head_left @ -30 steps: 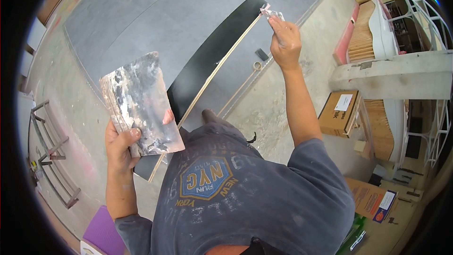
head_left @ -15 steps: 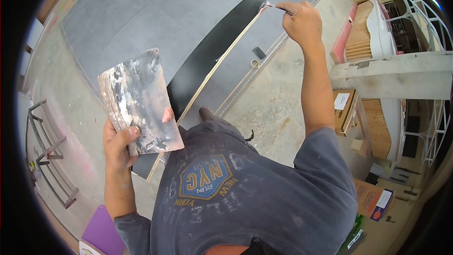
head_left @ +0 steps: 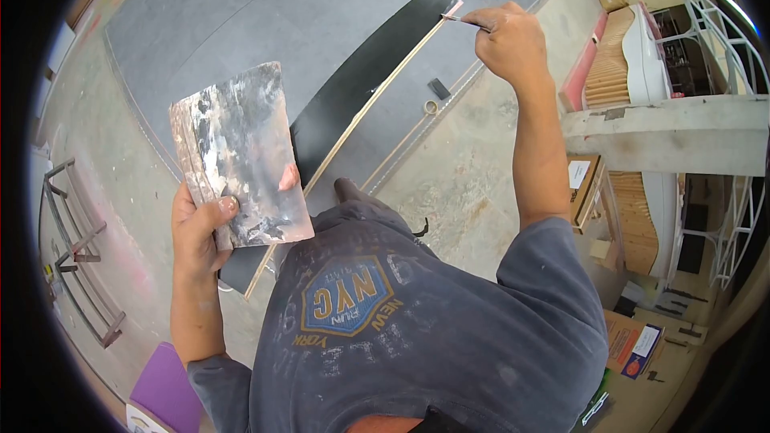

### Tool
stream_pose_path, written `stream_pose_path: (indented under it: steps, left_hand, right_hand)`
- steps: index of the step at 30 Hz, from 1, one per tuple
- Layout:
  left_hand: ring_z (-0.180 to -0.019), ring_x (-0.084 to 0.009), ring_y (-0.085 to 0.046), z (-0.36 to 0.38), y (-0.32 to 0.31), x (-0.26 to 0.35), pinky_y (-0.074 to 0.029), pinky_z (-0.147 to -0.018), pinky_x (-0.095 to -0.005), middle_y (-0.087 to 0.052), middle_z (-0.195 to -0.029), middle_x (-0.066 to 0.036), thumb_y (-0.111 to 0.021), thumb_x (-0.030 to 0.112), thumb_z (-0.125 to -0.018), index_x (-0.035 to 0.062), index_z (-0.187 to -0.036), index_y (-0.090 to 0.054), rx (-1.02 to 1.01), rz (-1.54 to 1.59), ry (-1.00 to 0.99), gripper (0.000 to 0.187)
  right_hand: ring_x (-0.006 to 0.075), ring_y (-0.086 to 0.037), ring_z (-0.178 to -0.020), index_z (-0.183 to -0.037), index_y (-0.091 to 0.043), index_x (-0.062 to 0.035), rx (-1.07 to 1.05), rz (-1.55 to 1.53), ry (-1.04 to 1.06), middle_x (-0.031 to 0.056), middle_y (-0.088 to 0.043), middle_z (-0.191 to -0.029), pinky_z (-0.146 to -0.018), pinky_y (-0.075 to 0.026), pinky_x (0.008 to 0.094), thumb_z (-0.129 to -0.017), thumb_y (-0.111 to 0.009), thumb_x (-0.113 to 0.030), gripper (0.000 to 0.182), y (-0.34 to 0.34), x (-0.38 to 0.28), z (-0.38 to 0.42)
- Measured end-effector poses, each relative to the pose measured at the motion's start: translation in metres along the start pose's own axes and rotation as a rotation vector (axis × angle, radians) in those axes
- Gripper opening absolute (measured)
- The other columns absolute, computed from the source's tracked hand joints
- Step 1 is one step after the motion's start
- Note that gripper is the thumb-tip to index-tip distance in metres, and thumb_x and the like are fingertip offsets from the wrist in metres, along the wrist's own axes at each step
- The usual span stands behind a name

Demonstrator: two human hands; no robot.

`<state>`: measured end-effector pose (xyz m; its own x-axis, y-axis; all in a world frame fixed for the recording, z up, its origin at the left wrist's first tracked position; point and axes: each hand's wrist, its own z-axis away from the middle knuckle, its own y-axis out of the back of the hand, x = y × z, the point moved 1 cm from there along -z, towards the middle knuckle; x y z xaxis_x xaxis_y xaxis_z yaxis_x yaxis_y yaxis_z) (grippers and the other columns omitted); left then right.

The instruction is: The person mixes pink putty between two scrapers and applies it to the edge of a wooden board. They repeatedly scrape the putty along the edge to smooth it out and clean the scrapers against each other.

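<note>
My left hand (head_left: 199,224) grips a flat mixing board (head_left: 241,144) by its near edge, thumb on top. Dried white, grey and black smears cover it, and a lump of pink putty (head_left: 289,177) sits by its right edge. A long curved black panel (head_left: 377,50) with a pale raw edge (head_left: 369,106) runs diagonally in front of me. My right hand (head_left: 512,42) is closed on a thin putty knife (head_left: 465,20), its tip at the panel's edge near the far end. Pink putty shows on the edge just beyond the tip.
A large grey sheet (head_left: 233,16) lies beneath the panel. A tape roll (head_left: 431,107) and a dark block (head_left: 437,88) rest on it. To the right are a cardboard box (head_left: 584,184) and a concrete beam (head_left: 666,132); a metal frame (head_left: 80,252) stands at left.
The putty knife has moved from the panel's far corner a little back along the edge toward me, leaving pink putty visible there. The mixing board has risen slightly in view.
</note>
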<state>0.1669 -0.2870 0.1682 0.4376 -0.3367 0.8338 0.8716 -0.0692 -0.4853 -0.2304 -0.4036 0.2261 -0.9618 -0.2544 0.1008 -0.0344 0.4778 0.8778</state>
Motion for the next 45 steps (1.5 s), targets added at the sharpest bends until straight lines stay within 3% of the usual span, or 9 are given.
stream_pose_path:
  steps: [10, 16, 22, 25, 28, 34, 37, 40, 45]
  left_hand:
    - [-0.096, -0.0266, -0.063, -0.001, -0.003, 0.0, -0.052, -0.085, -0.0381, -0.058, -0.112, -0.019, -0.06, 0.005, -0.07, -0.005, -0.123, -0.043, -0.023, 0.025, -0.014, 0.057]
    - [-0.094, -0.0273, -0.064, -0.002, -0.006, 0.001, -0.054, -0.082, -0.0385, -0.058, -0.111, -0.019, -0.059, 0.006, -0.069, -0.0055, -0.123, -0.042, -0.021, 0.035, 0.003, 0.058]
    - [-0.094, -0.0277, -0.064, -0.003, -0.005, -0.001, -0.055, -0.081, -0.0392, -0.058, -0.111, -0.021, -0.061, 0.008, -0.068, -0.006, -0.124, -0.042, 0.016, 0.007, -0.019, 0.06]
    - [-0.089, -0.0227, -0.064, -0.002, -0.007, 0.002, -0.054, -0.079, -0.035, -0.061, -0.105, -0.017, -0.058, 0.0, -0.068, -0.0066, -0.12, -0.045, 0.011, 0.074, -0.018, 0.054]
    - [-0.093, -0.0269, -0.064, -0.003, -0.007, 0.002, -0.054, -0.081, -0.0378, -0.059, -0.11, -0.02, -0.061, 0.008, -0.069, -0.0053, -0.123, -0.043, 0.008, 0.03, -0.011, 0.059]
    - [-0.093, -0.0278, -0.064, -0.001, -0.005, 0.001, -0.055, -0.081, -0.0384, -0.058, -0.111, -0.021, -0.06, 0.007, -0.069, -0.0062, -0.124, -0.041, -0.012, 0.017, -0.013, 0.06]
    - [-0.09, -0.0225, -0.064, -0.002, -0.011, 0.007, -0.054, -0.078, -0.035, -0.06, -0.106, -0.018, -0.057, -0.001, -0.069, -0.0078, -0.121, -0.043, -0.017, 0.07, -0.001, 0.054]
    - [-0.089, -0.0225, -0.064, -0.001, -0.009, 0.006, -0.054, -0.078, -0.0348, -0.06, -0.106, -0.018, -0.057, -0.001, -0.07, -0.0082, -0.12, -0.043, -0.019, 0.081, 0.012, 0.053]
    - [-0.089, -0.022, -0.064, 0.0, -0.01, 0.005, -0.054, -0.078, -0.0342, -0.06, -0.107, -0.018, -0.058, 0.0, -0.071, -0.0082, -0.121, -0.043, -0.004, 0.096, 0.006, 0.053]
  right_hand:
    - [0.0225, -0.06, -0.074, -0.084, -0.072, -0.0116, 0.0, -0.172, 0.078, 0.0046, -0.069, -0.082, -0.066, -0.049, 0.0328, -0.068, -0.054, 0.005, 0.029, 0.02, -0.018, 0.019]
    - [0.0216, -0.06, -0.079, -0.092, -0.07, -0.0081, 0.406, -0.378, -0.003, 0.0059, -0.069, -0.092, -0.072, -0.048, 0.0291, -0.069, -0.059, 0.011, 0.032, -0.028, -0.006, 0.043]
    - [0.0231, -0.059, -0.079, -0.094, -0.07, -0.0062, 0.557, -0.209, 0.084, 0.005, -0.069, -0.096, -0.073, -0.048, 0.0309, -0.067, -0.061, 0.013, 0.034, -0.068, -0.016, 0.056]
    - [0.0233, -0.059, -0.077, -0.095, -0.07, -0.0078, 0.451, -0.226, 0.024, 0.0048, -0.069, -0.095, -0.071, -0.049, 0.0316, -0.067, -0.059, 0.014, 0.036, -0.055, -0.021, 0.07]
    - [0.0245, -0.06, -0.076, -0.095, -0.07, -0.0093, 0.38, -0.195, -0.029, 0.0064, -0.069, -0.092, -0.07, -0.049, 0.0326, -0.069, -0.058, 0.01, 0.035, -0.03, -0.013, 0.06]
    - [0.0312, -0.061, -0.079, -0.098, -0.071, -0.0174, -0.042, 0.074, -0.298, 0.0129, -0.067, -0.086, -0.07, -0.05, 0.038, -0.074, -0.051, -0.006, 0.034, 0.0, -0.003, 0.009]
    - [0.031, -0.062, -0.08, -0.099, -0.072, -0.0228, -0.183, 0.119, -0.34, 0.0107, -0.068, -0.082, -0.069, -0.051, 0.0385, -0.069, -0.049, -0.006, 0.041, -0.001, 0.0, -0.014]
    - [0.0314, -0.063, -0.08, -0.099, -0.072, -0.0223, -0.249, 0.1, -0.379, 0.0121, -0.067, -0.083, -0.07, -0.051, 0.0381, -0.067, -0.049, -0.006, 0.042, -0.003, 0.003, -0.026]
    - [0.0307, -0.064, -0.08, -0.096, -0.072, -0.0198, -0.112, 0.013, -0.316, 0.0144, -0.067, -0.083, -0.07, -0.051, 0.0392, -0.069, -0.049, -0.007, 0.038, -0.008, 0.01, -0.025]
